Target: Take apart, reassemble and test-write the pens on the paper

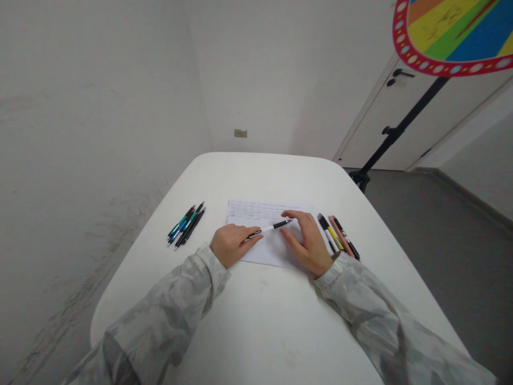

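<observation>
A white pen with a black grip is pinched at its left end between the thumb and fingers of my left hand. Its tip points right, toward my right hand, whose thumb and index finger are spread apart close to the tip. Beneath both hands lies a sheet of paper with handwriting along its upper part. Several dark, blue and green pens lie left of the paper. To the right, several pens and markers, among them yellow and pink ones, rest beside my right hand.
The white table has rounded corners and stands near a wall. A multicoloured wheel on a black stand is beyond the table at the right, in front of a door.
</observation>
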Demonstrator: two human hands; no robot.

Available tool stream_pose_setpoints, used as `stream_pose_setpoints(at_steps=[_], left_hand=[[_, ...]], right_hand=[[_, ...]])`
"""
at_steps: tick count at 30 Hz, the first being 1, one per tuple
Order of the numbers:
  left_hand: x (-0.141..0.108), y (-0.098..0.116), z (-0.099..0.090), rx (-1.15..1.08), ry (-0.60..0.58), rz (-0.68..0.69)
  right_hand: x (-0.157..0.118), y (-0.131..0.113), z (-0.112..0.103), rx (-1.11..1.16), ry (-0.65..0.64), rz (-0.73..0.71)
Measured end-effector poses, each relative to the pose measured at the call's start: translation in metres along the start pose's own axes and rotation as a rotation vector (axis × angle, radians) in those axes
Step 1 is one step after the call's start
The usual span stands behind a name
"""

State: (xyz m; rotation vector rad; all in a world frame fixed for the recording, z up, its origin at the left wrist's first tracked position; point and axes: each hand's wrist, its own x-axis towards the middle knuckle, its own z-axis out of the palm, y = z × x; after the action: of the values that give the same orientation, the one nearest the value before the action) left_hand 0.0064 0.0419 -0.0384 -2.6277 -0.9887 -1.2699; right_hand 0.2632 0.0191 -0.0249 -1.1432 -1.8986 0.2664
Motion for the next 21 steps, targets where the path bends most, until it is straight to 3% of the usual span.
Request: stream_pose_setpoints(at_steps=[4,7,10,16,21], left_hand=[[-0.003,0.004,0.004,-0.026,0.051,0.013],[-0.001,0.005,0.0,-0.042,0.009,-0.001],[0.001,-0.001,-0.009,-0.062,-0.092,0.012],[-0.01,-0.018,-0.011,-0.195,-0.349,0.176],[-0.015,-0.009,-0.005,-0.22,-0.427,0.168]], right_hand=[[0.005,-0.009,-0.001,-0.242,-0.22,-0.346],[0.005,-0.005,0.0,-0.273,-0.344,-0.402],[0.006,0.0,-0.003,-0.103,-0.333,-0.271],[0.027,-0.013,-0.008,0.596,0.089,0.219],[0.058,-0.02,-0.004,1.091,0.122,0.471]])
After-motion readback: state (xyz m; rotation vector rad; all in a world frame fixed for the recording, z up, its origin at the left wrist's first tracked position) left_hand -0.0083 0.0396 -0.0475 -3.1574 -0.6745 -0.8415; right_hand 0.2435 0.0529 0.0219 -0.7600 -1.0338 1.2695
